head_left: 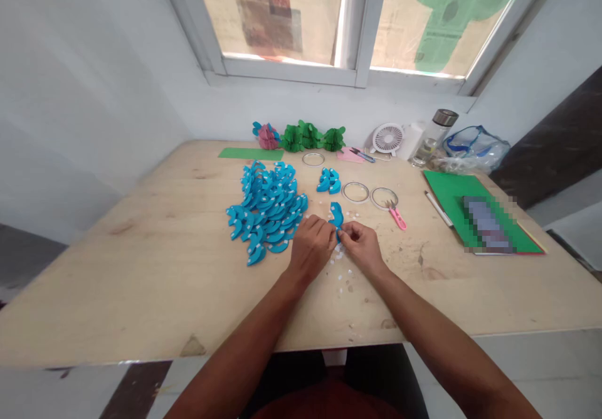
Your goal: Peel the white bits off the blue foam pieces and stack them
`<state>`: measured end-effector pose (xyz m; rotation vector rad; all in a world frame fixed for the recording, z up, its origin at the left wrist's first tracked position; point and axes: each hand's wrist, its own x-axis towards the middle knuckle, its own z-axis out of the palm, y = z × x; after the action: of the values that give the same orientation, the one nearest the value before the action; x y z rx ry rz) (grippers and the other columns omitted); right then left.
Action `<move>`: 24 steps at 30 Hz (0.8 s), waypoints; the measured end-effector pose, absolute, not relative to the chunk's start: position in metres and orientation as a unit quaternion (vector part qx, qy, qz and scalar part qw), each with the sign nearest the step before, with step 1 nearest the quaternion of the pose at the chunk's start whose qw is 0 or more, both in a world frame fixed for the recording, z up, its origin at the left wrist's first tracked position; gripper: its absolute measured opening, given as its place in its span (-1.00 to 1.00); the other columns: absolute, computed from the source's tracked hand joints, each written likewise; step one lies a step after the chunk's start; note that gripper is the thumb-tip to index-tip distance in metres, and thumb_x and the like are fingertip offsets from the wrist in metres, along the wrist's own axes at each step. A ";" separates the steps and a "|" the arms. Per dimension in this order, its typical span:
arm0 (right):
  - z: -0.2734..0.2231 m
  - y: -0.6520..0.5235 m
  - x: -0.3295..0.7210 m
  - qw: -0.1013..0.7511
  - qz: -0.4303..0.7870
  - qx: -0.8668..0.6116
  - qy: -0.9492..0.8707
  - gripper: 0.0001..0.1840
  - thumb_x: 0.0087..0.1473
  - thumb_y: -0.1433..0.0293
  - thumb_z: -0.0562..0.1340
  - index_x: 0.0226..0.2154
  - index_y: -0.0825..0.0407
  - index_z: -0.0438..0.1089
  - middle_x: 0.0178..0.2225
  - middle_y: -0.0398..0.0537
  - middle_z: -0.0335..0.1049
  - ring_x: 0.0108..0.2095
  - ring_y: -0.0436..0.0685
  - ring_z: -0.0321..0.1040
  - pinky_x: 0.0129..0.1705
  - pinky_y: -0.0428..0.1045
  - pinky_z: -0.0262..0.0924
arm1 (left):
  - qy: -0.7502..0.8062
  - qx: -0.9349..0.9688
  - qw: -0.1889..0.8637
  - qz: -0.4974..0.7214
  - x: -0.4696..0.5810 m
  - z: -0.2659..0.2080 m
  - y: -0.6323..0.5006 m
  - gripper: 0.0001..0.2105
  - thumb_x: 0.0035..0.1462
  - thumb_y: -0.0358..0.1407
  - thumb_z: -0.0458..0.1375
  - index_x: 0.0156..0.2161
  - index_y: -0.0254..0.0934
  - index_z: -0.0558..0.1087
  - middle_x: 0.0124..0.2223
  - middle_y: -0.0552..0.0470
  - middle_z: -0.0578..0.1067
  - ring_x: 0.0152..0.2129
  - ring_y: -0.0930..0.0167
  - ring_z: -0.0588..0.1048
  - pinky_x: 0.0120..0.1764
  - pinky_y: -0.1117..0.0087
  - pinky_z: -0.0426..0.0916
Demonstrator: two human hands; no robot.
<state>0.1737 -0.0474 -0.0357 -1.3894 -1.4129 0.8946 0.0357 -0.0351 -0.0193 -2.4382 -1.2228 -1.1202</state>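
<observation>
Between my two hands is a curved blue paper piece [336,212], its upper end showing above my fingertips. My left hand [313,243] is closed in a pinch at its lower left side. From the other side, the thumb and fingers of my right hand [361,243] pinch the same piece. My fingers hide its lower part. To the left lies a large heap of similar blue paper pieces [270,206] with small white patches. A few more blue pieces [328,180] lie behind my hands. Small white paper scraps [340,273] are scattered beneath and in front of my hands.
Rolls of tape [355,192] and pink thread snips [397,215] lie right of centre. Folded green paper shapes [310,135] stand along the wall. A small white fan [388,138], a glass bottle [433,137] and green sheets [451,199] occupy the right side.
</observation>
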 end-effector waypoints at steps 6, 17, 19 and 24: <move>-0.042 -0.043 0.177 0.493 0.390 -0.554 -0.545 -0.80 -0.15 0.27 0.21 -0.55 0.09 0.35 -0.65 -0.22 0.19 -0.63 -0.06 0.05 -0.58 -0.13 -0.01 | -0.363 -0.823 -0.021 -0.436 0.034 -0.016 -0.039 -0.91 0.00 -0.44 0.06 -0.48 -0.27 0.35 -0.51 0.03 0.41 -0.47 0.40 0.36 -0.38 0.39 0.23; -0.038 -0.044 0.178 0.503 0.444 -0.541 -0.508 -0.74 -0.15 0.23 0.24 -0.50 0.11 0.36 -0.65 -0.23 0.17 -0.65 -0.08 0.02 -0.60 -0.13 -0.07 | -0.500 -0.669 -0.316 -0.450 0.015 -0.019 -0.023 -0.90 -0.09 -0.38 0.11 -0.38 -0.27 0.42 -0.44 0.07 0.48 -0.50 0.45 0.41 -0.40 0.43 0.29; -0.039 -0.044 0.177 0.495 0.456 -0.533 -0.512 -0.74 -0.16 0.22 0.25 -0.50 0.11 0.37 -0.65 -0.23 0.18 -0.64 -0.07 0.03 -0.59 -0.13 -0.05 | -0.491 -0.601 -0.409 -0.480 0.016 -0.019 -0.022 -0.80 -0.09 -0.32 0.14 -0.28 -0.29 0.43 -0.37 0.01 0.51 -0.44 0.42 0.45 -0.37 0.41 0.32; -0.039 -0.046 0.174 0.469 0.481 -0.500 -0.547 -0.77 -0.16 0.25 0.25 -0.50 0.10 0.36 -0.65 -0.24 0.14 -0.62 -0.07 0.04 -0.57 -0.13 -0.02 | -0.428 -0.444 -0.619 -0.487 0.022 -0.019 -0.022 -0.56 -0.23 -0.22 0.28 -0.17 -0.33 0.38 -0.34 -0.02 0.53 -0.51 0.43 0.47 -0.43 0.41 0.37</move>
<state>0.1740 -0.0460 -0.0389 -1.2252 -1.3400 1.1791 0.0218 -0.0220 -0.0195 -2.5306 -2.4383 -2.7724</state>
